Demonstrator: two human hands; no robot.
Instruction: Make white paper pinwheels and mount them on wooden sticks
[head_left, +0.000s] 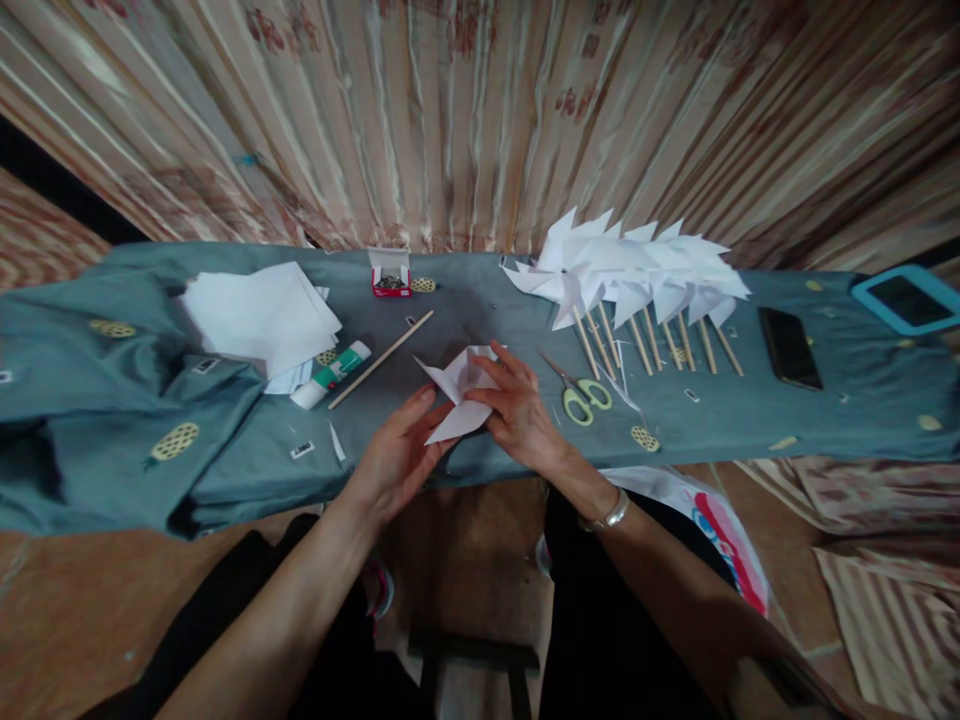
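Observation:
A white paper pinwheel (459,392), with its blades folded in, is between my two hands above the front of the table. My left hand (401,445) holds it from the left and below, thumb at its edge. The fingers of my right hand (519,408) are closed on its right side, and the fingertips partly cover the folds. Left of the paper lie a bare wooden stick (381,360) and a glue stick (331,375). Scissors with green handles (579,395) rest just right of my right hand.
Several finished pinwheels on sticks (637,265) lie overlapping at the back right. A stack of white paper (259,315) is at the left. A small red box of metal pins (391,277) stands open at the back. A phone (790,347) and a blue-framed device (907,300) lie far right.

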